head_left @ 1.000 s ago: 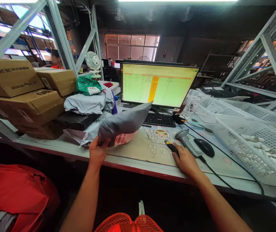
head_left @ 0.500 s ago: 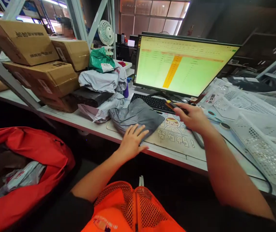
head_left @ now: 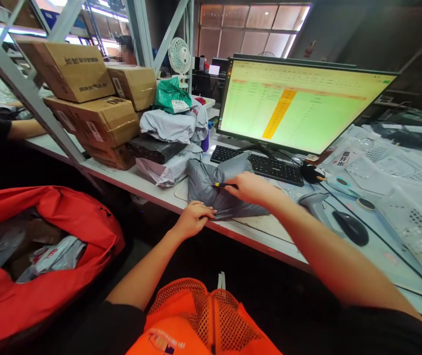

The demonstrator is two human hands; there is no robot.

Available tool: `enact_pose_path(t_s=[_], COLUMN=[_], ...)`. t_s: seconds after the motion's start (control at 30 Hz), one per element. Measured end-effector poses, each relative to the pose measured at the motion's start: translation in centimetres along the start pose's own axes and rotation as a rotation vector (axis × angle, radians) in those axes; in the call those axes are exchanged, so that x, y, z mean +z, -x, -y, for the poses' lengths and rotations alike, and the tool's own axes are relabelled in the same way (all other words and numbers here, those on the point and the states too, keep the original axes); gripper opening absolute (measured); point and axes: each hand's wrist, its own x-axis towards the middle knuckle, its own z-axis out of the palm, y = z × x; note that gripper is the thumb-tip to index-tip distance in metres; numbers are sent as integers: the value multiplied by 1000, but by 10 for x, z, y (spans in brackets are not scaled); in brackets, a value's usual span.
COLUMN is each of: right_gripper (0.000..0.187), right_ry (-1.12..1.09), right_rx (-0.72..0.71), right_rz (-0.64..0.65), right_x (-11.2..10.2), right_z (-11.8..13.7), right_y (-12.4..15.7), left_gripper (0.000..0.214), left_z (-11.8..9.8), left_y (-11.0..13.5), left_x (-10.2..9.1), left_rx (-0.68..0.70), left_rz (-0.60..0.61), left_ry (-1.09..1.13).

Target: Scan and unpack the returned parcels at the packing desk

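Note:
A grey plastic mailer bag (head_left: 211, 185) lies on the table's front edge, ahead of the keyboard (head_left: 260, 166). My left hand (head_left: 193, 218) pinches the bag's near edge, fingers closed on it. My right hand (head_left: 250, 188) reaches across over the bag and grips a small black and yellow cutter (head_left: 222, 185), its tip pointing left against the bag's top.
Stacked cardboard boxes (head_left: 92, 106) and a heap of mailers (head_left: 170, 133) sit left of the monitor (head_left: 299, 103). A barcode scanner (head_left: 316, 207), a mouse (head_left: 350, 228) and white baskets (head_left: 414, 197) lie to the right. A red sack (head_left: 48, 256) of parcels stands at lower left. Another person's arm (head_left: 21, 129) rests at far left.
My right hand has carried the cutter from above the keyboard down to the grey bag. My left hand went from lying flat on the bag to pinching its near edge.

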Motion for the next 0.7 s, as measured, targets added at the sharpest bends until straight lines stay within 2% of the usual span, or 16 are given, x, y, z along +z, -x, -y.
enact_pose_path(t_s=[0.1, 0.17, 0.23, 0.27, 0.33, 0.4, 0.47, 0.5, 0.57, 0.63, 0.7], right_gripper=[36, 39, 44, 47, 52, 56, 57, 56, 52, 47, 45], right_ry=[38, 102, 87, 63, 7, -30, -51, -60, -101, -192, -305], right_rx=[249, 432, 554, 603, 655, 676, 687, 687, 635, 459, 217], right_rz=[56, 21, -70, -102, -128, -115, -133, -181, -360, -550, -623], right_x=[13, 29, 53, 68, 99, 127, 140, 140, 129, 110, 97], right_z=[-66, -113, -144, -151, -149, -136, -121, -114, -100, -80, -51], right_y=[38, 72, 104, 116, 133, 140, 138, 135, 123, 103, 76], left_gripper=[27, 27, 26, 27, 29, 30, 30, 29, 25, 24, 24], left_z=[0, 1, -1, -3, -11, -24, -40, -49, -63, -69, -65], left_y=[0, -2, -3, -3, 0, 5, 5, 1, -18, -53, -94], left_x=[-1, -2, -4, -5, -7, -12, -20, -25, -35, -42, -41], left_rx=[-19, -21, -3, 15, 49, 61, 43, 30, 20, 41, 60], left_rz=[-12, -18, -10, 2, 49, 120, 204, 224, 177, 56, 18], left_ry=[29, 53, 74, 79, 67, 27, -6, -8, -17, -84, -223])
